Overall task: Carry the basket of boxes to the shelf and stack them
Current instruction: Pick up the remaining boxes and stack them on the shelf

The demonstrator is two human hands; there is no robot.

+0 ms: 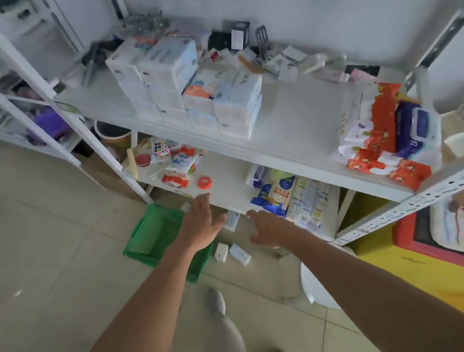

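The green plastic mesh basket [157,234] stands on the floor and seems empty; white packs [187,85] are stacked on the white metal shelf [298,120]; left hand [201,222] and right hand [268,228] are open, holding nothing

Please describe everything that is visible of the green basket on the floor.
The green basket looks like plastic with mesh or slatted walls and a rectangular shape. It stands on the tiled floor before the white shelf, beside its left post. It appears empty, though the left hand and forearm cover its right part. Small white boxes lie on the floor just right of it.
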